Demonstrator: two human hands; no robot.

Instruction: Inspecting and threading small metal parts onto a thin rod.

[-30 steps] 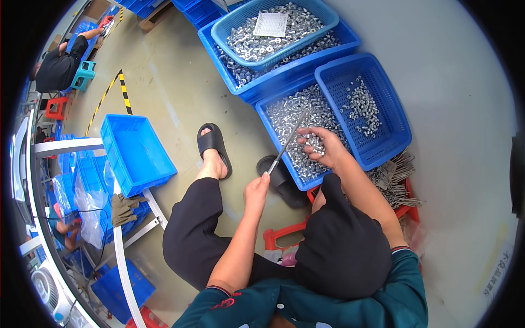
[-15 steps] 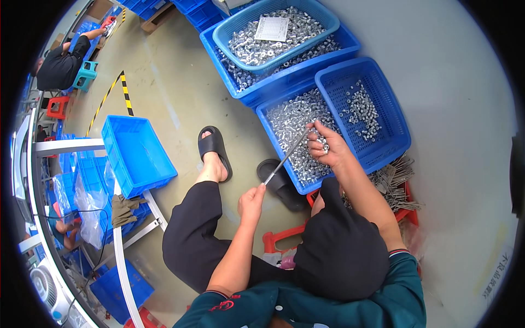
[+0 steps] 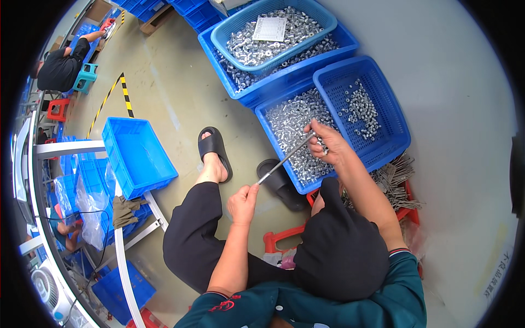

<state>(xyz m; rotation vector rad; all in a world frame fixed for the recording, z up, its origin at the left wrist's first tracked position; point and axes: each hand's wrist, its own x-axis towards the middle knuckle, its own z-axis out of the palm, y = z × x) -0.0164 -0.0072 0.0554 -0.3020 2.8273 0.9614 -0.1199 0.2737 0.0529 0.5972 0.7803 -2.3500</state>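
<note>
Pale floor (image 3: 175, 93) below, and here's the loaded blue bin (image 3: 283, 157), a perforated basket (image 3: 388, 123) right against it! Left hand (image 3: 243, 203) closed around the near end of a slanting metal rod (image 3: 284, 160), right hand (image 3: 328, 144) pinching the far end over the bin, lower fingers curled round small metal pieces (image 3: 323, 148).

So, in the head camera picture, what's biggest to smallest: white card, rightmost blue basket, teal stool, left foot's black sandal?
1. Rightmost blue basket
2. Left foot's black sandal
3. Teal stool and white card: too alike to rank.
</note>
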